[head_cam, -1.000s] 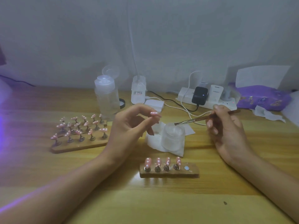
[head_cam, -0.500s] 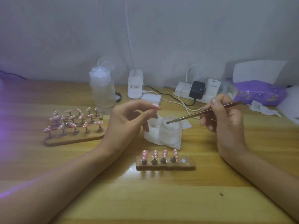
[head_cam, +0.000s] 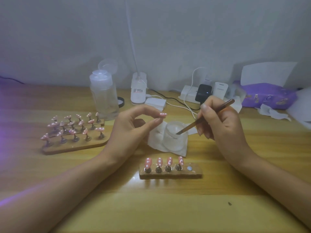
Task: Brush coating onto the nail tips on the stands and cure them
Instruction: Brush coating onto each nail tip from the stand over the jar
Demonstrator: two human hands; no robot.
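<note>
Pinches one tip (head_cam: 162, 115) between thumb and forefinger of left hand (head_cam: 133, 130), raised over mid-bench (head_cam: 151, 207). Grips brush (head_cam: 210, 115) in curled right hand (head_cam: 220, 125), bristles down in jar (head_cam: 175, 135) on tissue (head_cam: 156, 140). Shows four more tips on small stand (head_cam: 195, 174) toward front edge, fifth slot bare; big stand (head_cam: 75, 147) toward left edge, loaded. Likely risks: overloading brush and dripping on the way across; levering on rim and tipping jar; flooding tip edge and getting coating on fingertips.

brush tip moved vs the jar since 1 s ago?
Yes. The brush tip went down and slightly left, from just above the jar rim into its opening. The right hand grips it.
</note>
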